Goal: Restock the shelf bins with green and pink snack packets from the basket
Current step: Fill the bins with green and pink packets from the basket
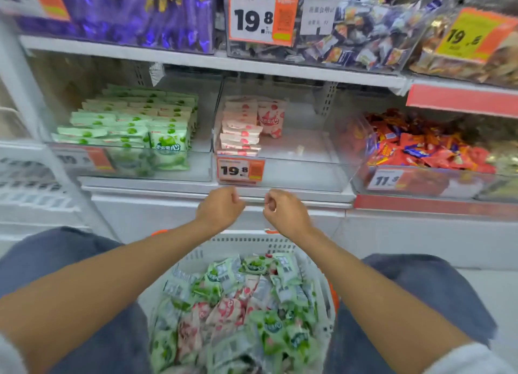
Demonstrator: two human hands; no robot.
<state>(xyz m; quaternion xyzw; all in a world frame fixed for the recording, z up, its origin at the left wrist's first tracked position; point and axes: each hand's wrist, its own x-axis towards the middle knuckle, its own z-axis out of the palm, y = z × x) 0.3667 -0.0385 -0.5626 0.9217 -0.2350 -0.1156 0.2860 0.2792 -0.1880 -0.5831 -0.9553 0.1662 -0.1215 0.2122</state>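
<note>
A white basket (246,246) between my knees is full of mixed green packets (273,326) and pink packets (227,307). On the shelf ahead, the left clear bin (196,166) holds rows of green packets (131,121). The middle clear bin (302,174) holds a short stack of pink packets (242,126) at its left side. My left hand (220,208) and my right hand (283,209) hover side by side above the basket, just below the bins' front edge. Both have curled fingers and hold nothing.
A bin of red and orange snacks (420,146) stands to the right. Upper shelf bins hold purple packets (134,11) and mixed candies (364,34). Orange price tags reading 19.8 (241,170) hang on the bin fronts. My knees flank the basket.
</note>
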